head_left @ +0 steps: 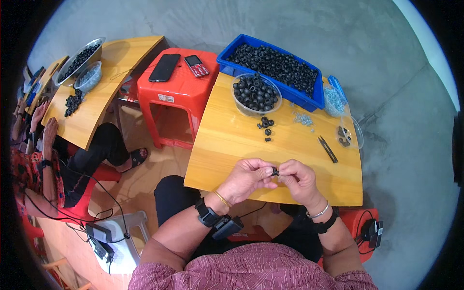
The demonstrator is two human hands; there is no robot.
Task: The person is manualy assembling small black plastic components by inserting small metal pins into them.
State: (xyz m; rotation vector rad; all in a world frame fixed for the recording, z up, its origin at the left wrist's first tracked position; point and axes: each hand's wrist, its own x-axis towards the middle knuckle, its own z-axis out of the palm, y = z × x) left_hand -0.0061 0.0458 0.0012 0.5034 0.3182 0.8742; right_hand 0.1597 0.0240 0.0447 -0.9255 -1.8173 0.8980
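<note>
At the near edge of the wooden table [217, 159], my two hands meet around one small black round part [275, 171]. My left hand [249, 178] pinches it between thumb and fingers. From the other side, the fingertips of my right hand [298, 180] close on the same part; whether they hold a second tiny piece is hidden. Beyond my hands lie a few loose black parts [267, 131]. A clear round bowl [237, 107] heaped with similar black parts stands behind them. To the right of my hands lie black tweezers [327, 149].
A blue tray [222, 60] of black parts stands at the back. Small clear pieces [303, 119], a bag of them [333, 102] and a clear tub [358, 133] sit at right. Left, a red stool [176, 89] bears two phones; another person [43, 179] works at a neighbouring table.
</note>
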